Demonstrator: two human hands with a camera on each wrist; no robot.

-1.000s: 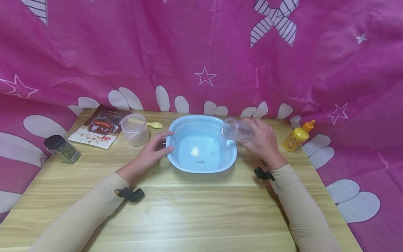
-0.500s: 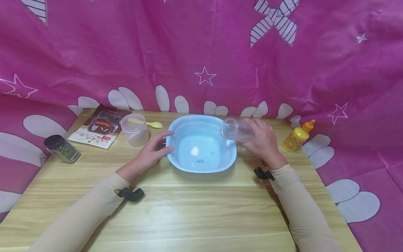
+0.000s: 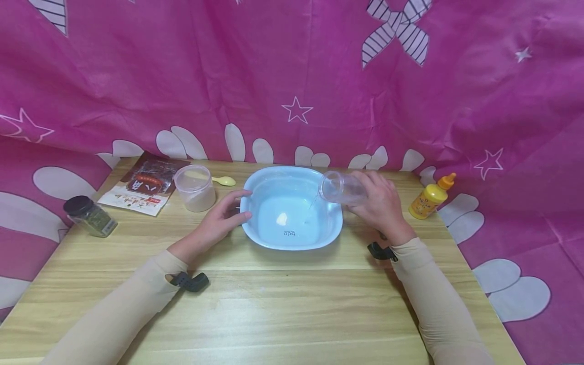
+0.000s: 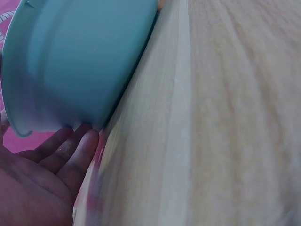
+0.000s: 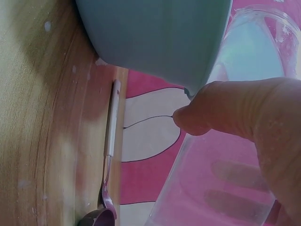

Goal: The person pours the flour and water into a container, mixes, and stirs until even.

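Observation:
In the head view, a light blue plastic basin point(image 3: 292, 243) with water inside stands on the table. My left hand point(image 3: 223, 215) holds its left rim, thumb and forefinger at the edge; the left wrist view has the other fingers point(image 4: 77, 160) against the basin's outer wall point(image 4: 80, 61). My right hand point(image 3: 380, 203) grips a clear plastic jar point(image 3: 344, 188), tipped left over the basin's right rim. A thin stream of water runs from the jar's mouth into the basin. In the right wrist view, fingers show through the jar point(image 5: 202, 174), and the thumb lies across it.
At the left are a black-capped spice jar point(image 3: 91, 216), a brown-and-white packet point(image 3: 141, 185), a clear tub of white powder point(image 3: 196, 195) and a yellow spoon point(image 3: 224, 181). A yellow squeeze bottle point(image 3: 429, 200) stands right. A white-handled spoon point(image 5: 113, 122) shows in the right wrist view.
Both hands stay almost still. Water keeps running from the tipped jar into the basin.

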